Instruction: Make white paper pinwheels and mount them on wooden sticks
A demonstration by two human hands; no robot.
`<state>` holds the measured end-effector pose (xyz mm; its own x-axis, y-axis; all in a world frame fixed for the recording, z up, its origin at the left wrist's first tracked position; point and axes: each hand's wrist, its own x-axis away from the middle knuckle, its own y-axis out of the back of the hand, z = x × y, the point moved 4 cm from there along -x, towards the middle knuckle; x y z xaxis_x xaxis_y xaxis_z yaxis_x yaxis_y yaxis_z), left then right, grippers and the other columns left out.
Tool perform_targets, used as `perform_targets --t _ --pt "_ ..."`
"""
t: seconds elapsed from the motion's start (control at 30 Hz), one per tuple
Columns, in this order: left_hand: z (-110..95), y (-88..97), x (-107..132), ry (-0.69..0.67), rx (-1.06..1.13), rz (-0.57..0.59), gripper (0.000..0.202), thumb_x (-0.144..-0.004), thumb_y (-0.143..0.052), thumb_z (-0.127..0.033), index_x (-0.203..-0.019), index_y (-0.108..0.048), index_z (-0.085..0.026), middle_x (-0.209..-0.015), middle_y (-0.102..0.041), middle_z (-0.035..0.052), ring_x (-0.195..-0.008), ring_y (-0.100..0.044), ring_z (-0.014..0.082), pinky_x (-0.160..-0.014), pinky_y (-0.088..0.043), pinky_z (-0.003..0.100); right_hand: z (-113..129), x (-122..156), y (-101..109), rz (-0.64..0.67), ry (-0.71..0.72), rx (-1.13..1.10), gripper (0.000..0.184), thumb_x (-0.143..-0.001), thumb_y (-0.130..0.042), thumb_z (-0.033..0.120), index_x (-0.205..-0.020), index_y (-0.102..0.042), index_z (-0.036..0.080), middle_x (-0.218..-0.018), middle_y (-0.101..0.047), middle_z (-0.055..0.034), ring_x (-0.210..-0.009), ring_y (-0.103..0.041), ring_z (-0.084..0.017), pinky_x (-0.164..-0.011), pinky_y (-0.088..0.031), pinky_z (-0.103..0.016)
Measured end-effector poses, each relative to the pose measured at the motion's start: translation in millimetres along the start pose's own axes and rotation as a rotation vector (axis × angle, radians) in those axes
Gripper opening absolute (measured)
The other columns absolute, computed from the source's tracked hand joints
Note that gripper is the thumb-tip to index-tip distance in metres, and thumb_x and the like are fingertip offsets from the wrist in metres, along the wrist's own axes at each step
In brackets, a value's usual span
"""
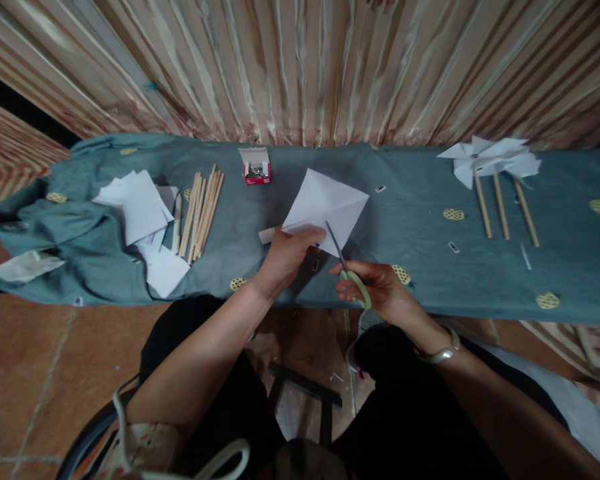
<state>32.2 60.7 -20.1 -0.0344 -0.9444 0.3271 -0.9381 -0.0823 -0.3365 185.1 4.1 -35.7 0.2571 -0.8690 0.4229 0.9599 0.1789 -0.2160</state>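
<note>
A square sheet of white paper (325, 197) with crease lines is held over the cloth by my left hand (290, 253), the thumb lying on top near its lower corner. My right hand (373, 285) has its fingers in the pale green handles of a pair of scissors (347, 270). The dark blades lie at the lower right edge of the sheet and point in towards its middle. Whether the blades are parted is hard to make out. Under the left side of the sheet, a whitish rolled or flat piece (267, 235) sticks out.
On the green cloth (410, 187), a small red box (257, 172) of metal pins stands open at the back. Wooden sticks (205, 213) and loose white paper sheets (143, 207) lie to the left. Several paper pinwheels (495, 163) on sticks lie right. A striped curtain (300, 73) hangs behind.
</note>
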Motion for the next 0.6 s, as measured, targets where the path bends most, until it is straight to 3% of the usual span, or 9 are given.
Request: perform_targets --t 0.23,0.6 --pt "1.4 -0.1 -1.1 -0.013 -0.003 -0.013 0.015 -0.057 -0.075 -0.019 -0.064 -0.061 -0.018 -0.066 -0.061 0.0005 -0.059 -0.053 0.0118 -0.054 -0.043 0.025 -0.3 0.5 0.8 0.015 0.028 0.059 0.038 -0.056 -0.089 0.047 -0.081 -0.075 0.022 -0.057 -0.065 0.004 -0.051 -0.061 -0.009 -0.048 -0.05 -0.02" --pt "2.5 0.9 -1.5 -0.009 -0.013 -0.01 0.016 -0.057 -0.074 -0.021 -0.066 -0.061 -0.018 -0.067 -0.063 0.0005 -0.06 -0.055 0.0126 -0.056 -0.044 0.026 1.5 0.5 -0.6 -0.004 0.012 0.043 0.043 -0.051 -0.089 0.051 -0.077 -0.074 0.021 -0.057 -0.066 0.0033 -0.048 -0.058 -0.009 -0.046 -0.05 -0.022"
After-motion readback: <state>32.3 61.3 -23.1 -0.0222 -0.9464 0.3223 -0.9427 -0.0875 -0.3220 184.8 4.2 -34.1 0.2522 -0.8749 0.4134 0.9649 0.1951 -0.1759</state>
